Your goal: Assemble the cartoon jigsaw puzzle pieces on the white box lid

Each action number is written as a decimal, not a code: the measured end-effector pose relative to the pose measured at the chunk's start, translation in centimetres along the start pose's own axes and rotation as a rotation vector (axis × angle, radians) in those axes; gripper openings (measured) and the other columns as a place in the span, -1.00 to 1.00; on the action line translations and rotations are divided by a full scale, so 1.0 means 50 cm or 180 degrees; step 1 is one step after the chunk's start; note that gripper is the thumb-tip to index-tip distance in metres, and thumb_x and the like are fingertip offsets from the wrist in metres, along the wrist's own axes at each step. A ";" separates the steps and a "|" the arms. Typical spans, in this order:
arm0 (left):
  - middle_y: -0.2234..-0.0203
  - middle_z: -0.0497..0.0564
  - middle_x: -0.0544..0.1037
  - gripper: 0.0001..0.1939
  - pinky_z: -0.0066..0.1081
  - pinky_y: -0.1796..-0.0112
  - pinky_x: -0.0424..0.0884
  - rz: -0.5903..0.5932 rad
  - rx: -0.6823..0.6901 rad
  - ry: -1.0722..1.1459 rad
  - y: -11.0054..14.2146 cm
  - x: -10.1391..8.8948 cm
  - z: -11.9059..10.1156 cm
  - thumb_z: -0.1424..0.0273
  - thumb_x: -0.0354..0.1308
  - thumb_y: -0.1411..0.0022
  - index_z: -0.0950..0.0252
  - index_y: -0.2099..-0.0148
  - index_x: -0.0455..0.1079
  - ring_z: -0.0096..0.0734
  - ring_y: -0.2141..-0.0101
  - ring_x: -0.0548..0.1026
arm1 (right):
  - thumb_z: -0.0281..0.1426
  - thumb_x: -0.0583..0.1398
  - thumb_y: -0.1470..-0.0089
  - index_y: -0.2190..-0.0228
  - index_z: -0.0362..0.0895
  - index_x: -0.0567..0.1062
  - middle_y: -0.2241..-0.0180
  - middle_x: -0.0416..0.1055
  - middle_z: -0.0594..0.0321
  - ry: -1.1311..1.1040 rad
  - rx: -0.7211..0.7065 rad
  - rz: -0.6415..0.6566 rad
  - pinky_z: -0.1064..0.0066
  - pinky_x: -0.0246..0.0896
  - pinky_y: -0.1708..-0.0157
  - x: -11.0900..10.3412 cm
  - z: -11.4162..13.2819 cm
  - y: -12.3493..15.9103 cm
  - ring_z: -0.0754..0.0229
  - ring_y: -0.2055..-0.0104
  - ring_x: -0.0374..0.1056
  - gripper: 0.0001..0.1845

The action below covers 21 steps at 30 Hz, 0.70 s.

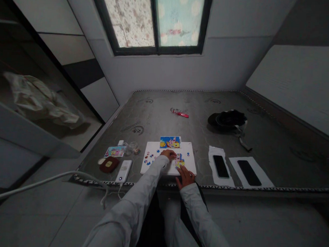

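A white board (166,170) lies at the front edge of the grey mattress, with a partly joined jigsaw puzzle (180,160) on its right side. My left hand (168,154) reaches over the board with fingertips pinched together at the puzzle's left edge; whatever lies between them is too small to make out. My right hand (186,177) rests at the puzzle's lower edge, fingers apart and touching the board. Loose puzzle pieces (149,157) are scattered on the left of the board, and another loose piece (188,154) lies at upper right. A colourful picture card (170,142) lies along the board's far edge.
Left of the board are a white power bank (124,171) with a cable, a brown pouch (109,164), a second picture card (115,151) and clear plastic containers (132,147). Two phones (221,166) on white paper lie right. Farther back are a red item (180,113) and a black cap (227,119).
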<state>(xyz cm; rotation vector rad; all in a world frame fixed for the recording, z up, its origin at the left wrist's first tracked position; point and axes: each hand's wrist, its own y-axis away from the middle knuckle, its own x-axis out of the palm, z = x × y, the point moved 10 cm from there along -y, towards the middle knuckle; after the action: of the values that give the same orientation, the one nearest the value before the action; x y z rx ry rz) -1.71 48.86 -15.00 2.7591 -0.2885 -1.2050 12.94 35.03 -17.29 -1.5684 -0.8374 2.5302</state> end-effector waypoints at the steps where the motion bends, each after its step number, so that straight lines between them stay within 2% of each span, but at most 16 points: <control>1: 0.25 -0.01 0.66 -0.82 -0.44 0.09 0.41 -0.0005 -0.0004 0.0019 0.007 -0.002 0.003 0.42 0.26 -0.12 0.20 0.20 0.61 -0.35 0.19 0.58 | -0.10 0.12 -0.18 -0.13 0.05 0.35 -0.20 0.30 0.21 -0.0024 -0.0005 -0.0019 0.22 -0.18 -0.14 -0.001 0.000 0.000 0.15 -0.22 0.18 -0.49; 6: 0.27 -0.01 0.66 -0.81 -0.42 0.10 0.42 -0.0045 -0.0084 0.0061 0.046 -0.005 0.015 0.40 0.30 -0.09 0.19 0.19 0.60 -0.31 0.18 0.58 | -0.12 0.13 -0.17 -0.19 0.08 0.29 -0.20 0.31 0.20 0.0013 -0.0024 -0.0001 0.21 -0.19 -0.14 0.004 -0.001 0.001 0.09 -0.25 0.13 -0.43; 10: 0.28 -0.01 0.66 -0.83 -0.42 0.09 0.42 -0.0088 -0.0112 0.0186 0.058 -0.002 0.011 0.42 0.31 -0.07 0.19 0.22 0.60 -0.31 0.20 0.58 | -0.12 0.11 -0.18 -0.23 0.09 0.23 -0.21 0.29 0.21 0.0185 -0.0101 0.0015 0.20 -0.16 -0.13 0.004 0.002 0.001 0.09 -0.26 0.11 -0.39; 15: 0.19 -0.01 0.65 -0.80 -0.39 -0.01 0.39 -0.0332 -0.0098 0.0462 0.077 -0.015 -0.001 0.44 0.18 -0.18 0.20 0.17 0.59 -0.33 0.10 0.55 | -0.13 0.12 -0.17 -0.25 0.09 0.20 -0.22 0.27 0.22 0.0313 -0.0160 0.0070 0.21 -0.14 -0.12 0.002 0.006 -0.001 0.09 -0.28 0.08 -0.37; 18: 0.08 0.04 0.60 -0.72 -0.33 -0.07 0.36 -0.0658 -0.0177 0.0647 0.123 -0.024 0.014 0.45 0.03 -0.28 0.25 0.09 0.56 -0.32 0.00 0.50 | -0.13 0.10 -0.18 -0.23 0.11 0.23 -0.21 0.28 0.24 0.0387 -0.0153 0.0036 0.20 -0.12 -0.11 0.001 0.007 -0.002 0.09 -0.27 0.10 -0.40; 21: 0.12 0.09 0.62 -0.70 -0.31 0.00 0.43 -0.0919 -0.0393 0.0845 0.184 -0.017 0.058 0.45 -0.02 -0.30 0.28 0.11 0.54 -0.29 0.06 0.54 | -0.17 0.10 -0.18 -0.24 0.13 0.21 -0.21 0.29 0.26 0.0361 -0.0200 -0.0090 0.20 -0.10 -0.10 -0.002 0.009 -0.002 0.10 -0.23 0.17 -0.41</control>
<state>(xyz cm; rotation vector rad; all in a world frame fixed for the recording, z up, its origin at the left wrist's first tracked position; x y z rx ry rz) -5.57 40.00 -14.70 2.8728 0.2091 -0.8539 12.60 34.88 -17.02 -1.6871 -0.9265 2.3922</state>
